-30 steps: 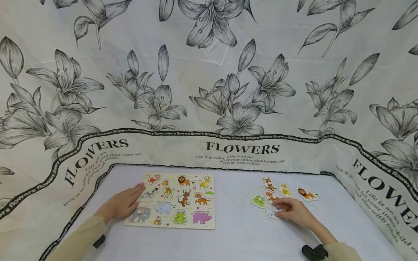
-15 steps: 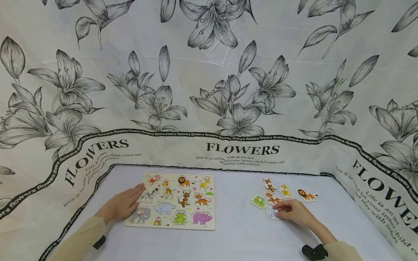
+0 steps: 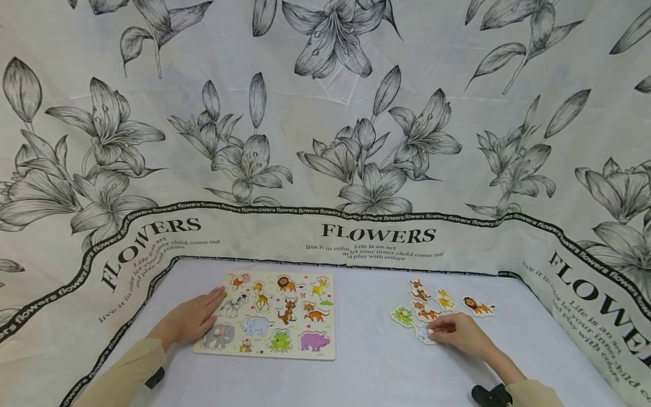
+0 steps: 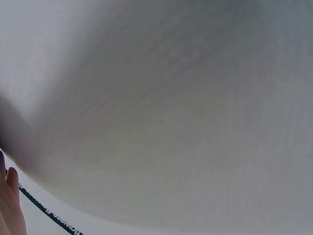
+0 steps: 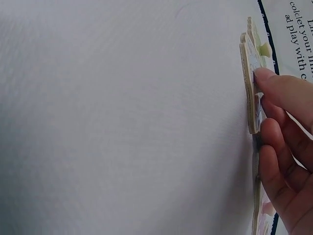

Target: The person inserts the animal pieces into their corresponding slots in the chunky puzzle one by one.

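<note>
My left hand [image 3: 190,317] rests with straight fingers along the left edge of a wooden animal puzzle board [image 3: 328,328], which shows several colourful animals. On the right, my right hand [image 3: 460,332] pinches a pale blue puzzle piece [image 3: 422,333] between thumb and fingers, partly covering it. The right wrist view shows this blue piece [image 5: 248,88] edge-on, with the thumb on its face. Close around it lie a green frog piece [image 3: 402,315], a tiger piece [image 3: 425,309], a kangaroo piece [image 3: 419,289], a yellow piece [image 3: 445,299] and a lion piece [image 3: 477,305].
A white cloth [image 3: 366,316] covers the table. Behind and at both sides rises a white curtain [image 3: 285,113] with black lily prints. Dark wrist straps [image 3: 490,395] show near the sleeves. The left wrist view is mostly filled by a blurred pale surface [image 4: 161,122].
The right hand has closed its pinch on the blue piece and shifted slightly towards me, drawing the piece a little away from the tiger piece. The left hand stays put.
</note>
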